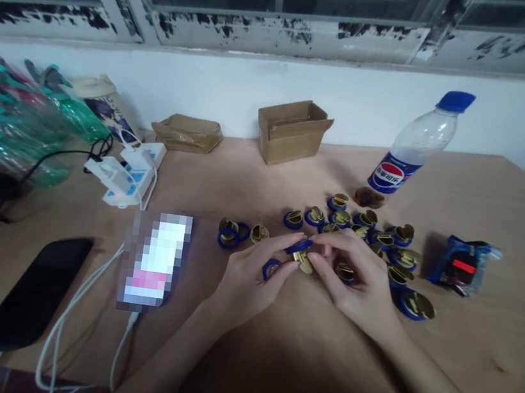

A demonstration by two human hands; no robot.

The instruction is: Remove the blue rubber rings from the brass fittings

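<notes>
My left hand [249, 275] and my right hand [360, 280] meet over the table, pinching one small gold metal piece [302, 261] between their fingertips. A blue ring [298, 246] sits at its upper end, and both hands' fingertips touch it or the metal. Under my left hand lies another blue ring [271, 268], partly covered by the fingers. Left of the hands are a gold piece without a ring [259, 233] and a blue ring [228, 238] close to another gold piece. Several gold pieces with blue rings [415, 305] stand behind and beside my right hand, some hidden by it.
A tilted-looking cola bottle [394, 169] and a blue wrapped packet [466, 265] stand to the right. Cardboard boxes [294, 139] are at the back. A lit phone [157, 260], dark phone [31, 295], white cables and a power strip [134, 179] occupy the left, near plastic-wrapped items [25, 120].
</notes>
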